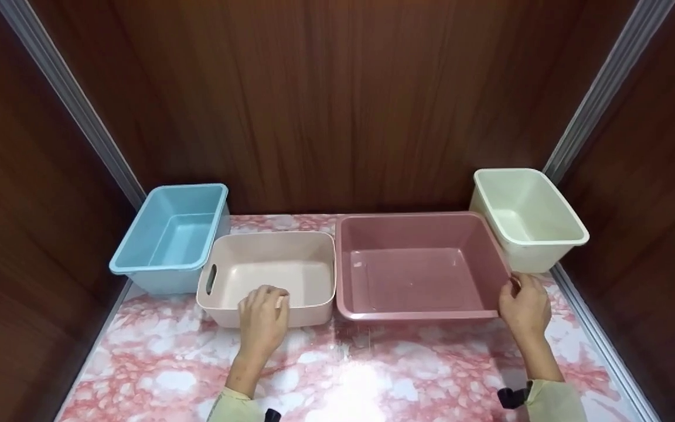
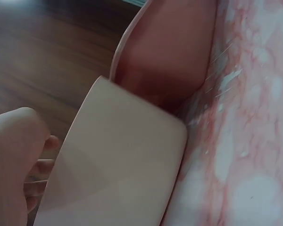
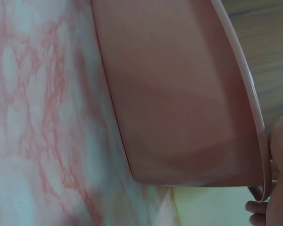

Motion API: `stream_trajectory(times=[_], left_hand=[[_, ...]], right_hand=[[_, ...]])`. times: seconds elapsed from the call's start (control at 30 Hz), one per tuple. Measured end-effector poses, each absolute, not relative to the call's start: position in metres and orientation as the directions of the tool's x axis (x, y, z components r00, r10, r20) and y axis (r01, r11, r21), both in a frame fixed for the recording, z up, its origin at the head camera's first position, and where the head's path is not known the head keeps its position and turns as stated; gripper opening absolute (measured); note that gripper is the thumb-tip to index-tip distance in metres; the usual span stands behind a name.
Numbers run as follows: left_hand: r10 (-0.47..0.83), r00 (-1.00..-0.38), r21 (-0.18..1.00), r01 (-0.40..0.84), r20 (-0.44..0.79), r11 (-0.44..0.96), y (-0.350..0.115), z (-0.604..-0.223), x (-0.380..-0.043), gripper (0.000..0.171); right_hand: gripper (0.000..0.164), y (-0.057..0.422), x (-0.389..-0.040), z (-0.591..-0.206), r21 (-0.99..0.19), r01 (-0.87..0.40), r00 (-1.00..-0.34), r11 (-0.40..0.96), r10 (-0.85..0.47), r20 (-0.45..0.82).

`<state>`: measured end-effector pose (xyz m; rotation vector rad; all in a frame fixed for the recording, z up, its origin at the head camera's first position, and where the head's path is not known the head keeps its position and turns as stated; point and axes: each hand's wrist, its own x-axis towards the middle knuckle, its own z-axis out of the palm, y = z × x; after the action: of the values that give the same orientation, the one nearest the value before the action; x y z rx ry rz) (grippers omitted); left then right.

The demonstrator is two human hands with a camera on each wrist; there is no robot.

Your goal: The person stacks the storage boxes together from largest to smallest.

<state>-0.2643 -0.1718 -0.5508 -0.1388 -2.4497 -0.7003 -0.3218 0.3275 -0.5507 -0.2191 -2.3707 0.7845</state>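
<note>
A beige bin (image 1: 273, 316) with a handle slot stands left of centre. My left hand (image 1: 264, 319) is over its front rim, fingers loosely bent; in the left wrist view the fingertips (image 2: 47, 165) show just past the edge of the bin's wall (image 2: 118, 146). To its right is a wide dusky-pink basin (image 1: 411, 281). At the basin's front right corner my right hand (image 1: 528, 305) grips the rim. The right wrist view has the fingers (image 3: 258, 207) around that corner, beside the basin's outer wall (image 3: 174, 103). Both containers have nothing inside.
A light blue bin (image 1: 167, 278) stands at the left, against the beige one. At the back right, a pale green bin (image 1: 531, 255) stands close to the basin. Brown wood panels (image 1: 337, 105) enclose the back and sides of the pink-and-white marbled tabletop (image 1: 162, 351).
</note>
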Motion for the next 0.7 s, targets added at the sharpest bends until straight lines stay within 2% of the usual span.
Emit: stream_trajectory(times=[0.07, 0.2, 0.4, 0.5, 0.7], left_hand=[[-0.129, -0.793, 0.472, 0.216, 0.596, 0.855, -0.182, -0.548, -0.266, 0.008], [-0.303, -0.733, 0.549, 0.114, 0.609, 0.828, -0.206, -0.542, -0.269, 0.017], [-0.537, -0.703, 0.679, -0.104, 0.467, 0.727, -0.241, -0.539, -0.272, 0.028], [-0.584, -0.697, 0.705, -0.158, 0.416, 0.691, -0.254, -0.539, -0.273, 0.028], [-0.605, -0.683, 0.718, -0.169, 0.409, 0.676, -0.263, -0.537, -0.274, 0.027]], right_hand=[[0.026, 0.323, -0.321, -0.551, -0.576, -0.097, -0.762, 0.812, 0.312, 0.568], [0.02, 0.309, -0.318, -0.545, -0.55, -0.2, -0.725, 0.811, 0.255, 0.64], [0.013, 0.278, -0.312, -0.532, -0.506, -0.307, -0.703, 0.806, 0.166, 0.691], [0.011, 0.257, -0.309, -0.525, -0.494, -0.369, -0.709, 0.787, 0.106, 0.698], [0.012, 0.215, -0.311, -0.513, -0.513, -0.498, -0.717, 0.7, 0.001, 0.697]])
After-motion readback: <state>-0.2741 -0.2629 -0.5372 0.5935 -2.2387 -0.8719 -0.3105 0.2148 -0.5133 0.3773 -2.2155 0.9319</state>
